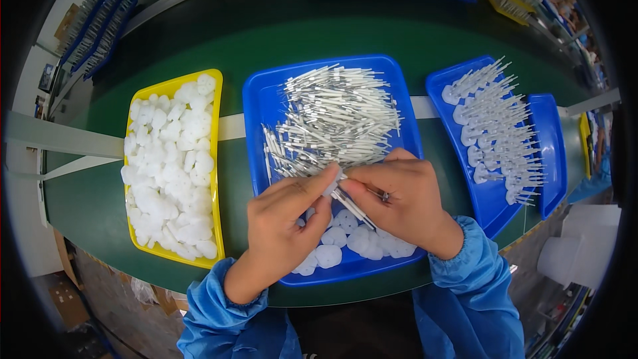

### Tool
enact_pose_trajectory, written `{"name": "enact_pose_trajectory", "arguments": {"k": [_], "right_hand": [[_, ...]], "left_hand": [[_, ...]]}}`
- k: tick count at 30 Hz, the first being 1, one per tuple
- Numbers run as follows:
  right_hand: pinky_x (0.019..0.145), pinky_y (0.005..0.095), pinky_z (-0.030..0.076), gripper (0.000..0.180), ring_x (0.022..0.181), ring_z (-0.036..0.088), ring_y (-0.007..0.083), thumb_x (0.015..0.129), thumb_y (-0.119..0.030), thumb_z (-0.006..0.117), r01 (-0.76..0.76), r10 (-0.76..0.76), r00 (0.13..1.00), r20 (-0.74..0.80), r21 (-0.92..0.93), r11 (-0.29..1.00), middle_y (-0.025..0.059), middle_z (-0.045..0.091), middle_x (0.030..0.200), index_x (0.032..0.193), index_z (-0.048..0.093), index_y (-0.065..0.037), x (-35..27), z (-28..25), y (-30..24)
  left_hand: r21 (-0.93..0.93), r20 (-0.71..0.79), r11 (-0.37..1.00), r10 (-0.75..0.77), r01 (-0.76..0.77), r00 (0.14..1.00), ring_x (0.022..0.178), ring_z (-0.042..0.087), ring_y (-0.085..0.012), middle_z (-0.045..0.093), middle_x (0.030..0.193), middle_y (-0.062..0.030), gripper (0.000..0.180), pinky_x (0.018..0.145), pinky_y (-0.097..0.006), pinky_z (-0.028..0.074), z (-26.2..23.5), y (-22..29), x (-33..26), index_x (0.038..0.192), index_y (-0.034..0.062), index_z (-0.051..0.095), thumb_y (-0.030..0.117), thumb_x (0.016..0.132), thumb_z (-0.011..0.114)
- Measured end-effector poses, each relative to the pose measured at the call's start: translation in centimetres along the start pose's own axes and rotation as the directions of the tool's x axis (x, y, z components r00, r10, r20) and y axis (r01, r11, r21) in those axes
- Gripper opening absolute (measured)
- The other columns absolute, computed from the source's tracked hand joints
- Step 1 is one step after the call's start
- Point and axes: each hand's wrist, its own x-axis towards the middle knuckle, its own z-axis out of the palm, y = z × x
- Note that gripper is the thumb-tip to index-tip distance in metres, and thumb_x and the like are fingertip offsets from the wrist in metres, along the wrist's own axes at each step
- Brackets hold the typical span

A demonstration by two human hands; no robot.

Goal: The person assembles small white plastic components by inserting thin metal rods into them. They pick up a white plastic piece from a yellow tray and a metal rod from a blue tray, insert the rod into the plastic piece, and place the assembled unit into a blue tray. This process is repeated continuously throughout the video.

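Head view shows our two hands close together over the blue tray. Our left hand pinches a small white disc by its fingertips. Our right hand holds thin sticks just beside it. The disc is between our hands, with a stick pile beyond and loose discs nearer us.

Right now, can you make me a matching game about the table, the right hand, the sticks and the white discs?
Things:
1. Table
2. Right hand
3. Biggest heap of white discs
4. Big pile of loose sticks

Where, colour or state:
A. in the middle blue tray
B. holding a few thin sticks
C. green
D. in the left yellow tray

Pairs: 1-C, 2-B, 3-D, 4-A
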Motion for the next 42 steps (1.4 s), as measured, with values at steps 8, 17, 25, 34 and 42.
{"name": "enact_pose_trajectory", "arguments": {"k": [8, 17, 25, 34, 42], "right_hand": [[0.073, 0.0361, 0.050, 0.022, 0.069, 0.072, 0.0196, 0.086, -0.013, 0.091, 0.064, -0.064, 0.998, 0.003, -0.083, 0.995, 0.0009, 0.079, 0.085, 0.107, 0.084, -0.012, -0.5, -0.9, -0.2], [0.089, 0.0387, 0.051, 0.049, 0.095, 0.071, 0.0191, 0.078, -0.015, 0.088, 0.317, -0.322, 0.946, 0.023, -0.266, 0.910, -0.0021, 0.074, 0.114, 0.127, 0.084, -0.021, -1.0, -1.2, 0.0], [0.093, 0.0430, 0.054, 0.048, 0.095, 0.071, 0.0216, 0.079, -0.014, 0.087, 0.265, -0.270, 0.963, 0.021, -0.267, 0.927, -0.0001, 0.073, 0.113, 0.127, 0.084, -0.017, -1.1, -1.4, -0.7], [0.095, 0.0440, 0.056, 0.044, 0.093, 0.071, 0.0236, 0.076, -0.008, 0.085, 0.306, -0.311, 0.950, 0.023, -0.256, 0.917, 0.0009, 0.073, 0.110, 0.119, 0.085, -0.016, -1.7, -2.1, -0.8], [0.087, 0.0439, 0.053, 0.043, 0.104, 0.070, 0.0292, 0.078, -0.009, 0.086, 0.083, -0.092, 0.995, -0.040, -0.172, 0.982, 0.0056, 0.075, 0.112, 0.120, 0.083, -0.011, -1.4, -2.6, -0.4]], "left_hand": [[-0.456, 0.031, 0.865, -0.221, 0.211, 0.975, 0.098, 0.076, -0.0195, 0.075, 0.128, -0.0155, 0.051, 0.078, -0.029, 0.063, 0.5, -0.6, 0.0, 0.138, 0.0040, 0.075, -0.002, 0.089, 0.089], [-0.250, -0.004, 0.967, -0.045, 0.043, 0.999, 0.102, 0.074, -0.0206, 0.073, 0.125, -0.0121, 0.054, 0.078, -0.029, 0.064, -0.2, -0.1, 0.5, 0.135, 0.0070, 0.077, 0.002, 0.083, 0.095], [-0.219, -0.031, 0.976, -0.009, 0.002, 0.999, 0.103, 0.073, -0.0195, 0.071, 0.126, -0.0114, 0.056, 0.079, -0.029, 0.063, -0.1, 0.0, 0.4, 0.137, 0.0075, 0.078, 0.003, 0.083, 0.096], [-0.226, -0.011, 0.974, 0.004, -0.007, 1.000, 0.105, 0.073, -0.0218, 0.071, 0.128, -0.0120, 0.059, 0.082, -0.030, 0.064, -0.2, 0.1, 0.4, 0.141, 0.0084, 0.077, -0.001, 0.084, 0.093], [-0.255, 0.028, 0.967, -0.008, 0.015, 1.000, 0.113, 0.073, -0.0255, 0.075, 0.132, -0.0142, 0.061, 0.087, -0.035, 0.064, -0.1, 0.5, 0.2, 0.140, 0.0056, 0.076, -0.003, 0.082, 0.092]]}}
